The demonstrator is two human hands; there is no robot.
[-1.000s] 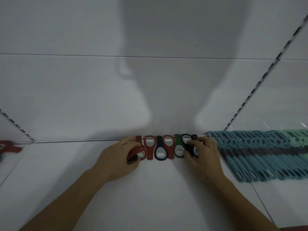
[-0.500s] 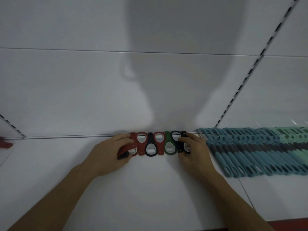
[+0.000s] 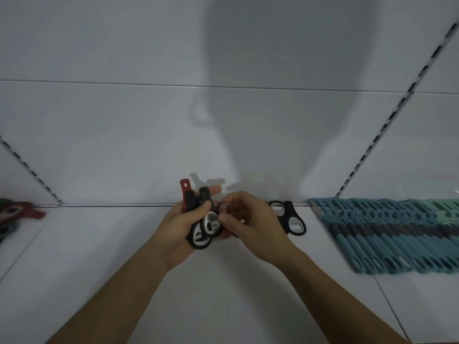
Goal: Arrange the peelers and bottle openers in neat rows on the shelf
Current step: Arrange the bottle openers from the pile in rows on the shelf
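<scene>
change: the red, black and green plastic bottle openers that lay flat in a row between the hands a moment ago are mostly lifted off as one bunch (image 3: 210, 224); only two black loop-ended openers (image 3: 290, 220) stay lying on the white shelf (image 3: 223, 294), just right of the right hand
meaning: looks like the row is undone for regrouping or restacking, so the opener row still has to be laid again
left hand (image 3: 178, 227): fingers and thumb curled round the bunch, holding it above the shelf
right hand (image 3: 250, 224): fingertips pinch at the white-lined loop end of the bunch, touching the left hand's load
bunch pointing: narrow hang-hole ends up and away toward the back panel, loops down toward the person; long axis near upright, tilted away
shelf pair pointing: long axis back-to-front, loops nearest the person, slanted slightly right
teal-handled peelers (image 3: 387, 240): packed row well right of the right hand, untouched
far left of left hand: a few red and green openers (image 3: 19, 213), loose
</scene>
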